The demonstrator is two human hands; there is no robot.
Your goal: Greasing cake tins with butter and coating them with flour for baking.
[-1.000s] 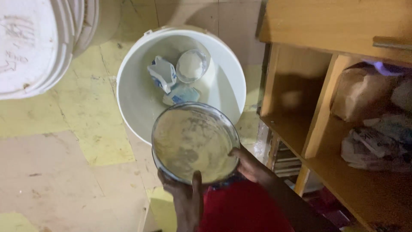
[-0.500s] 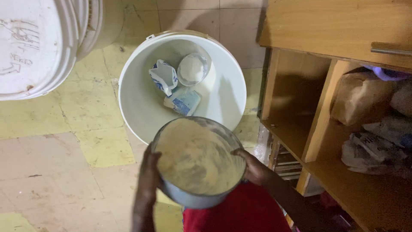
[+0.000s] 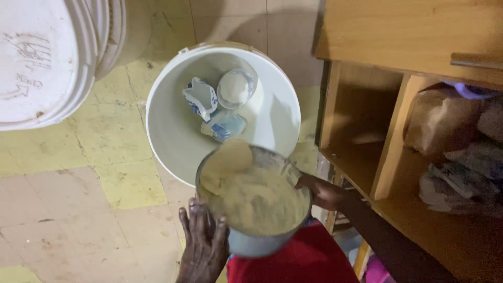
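Hands: left hand point(image 3: 201, 246) and right hand point(image 3: 319, 191) clamp the bowl point(image 3: 254, 202); best kept level over the bucket point(image 3: 173, 136) so the batter point(image 3: 257, 202) stays in.

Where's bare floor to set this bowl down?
Bare tile floor lies left of the left hand, between the stacked lids and the white bucket. The bucket already holds packets, and the wooden shelf on the right holds bags.
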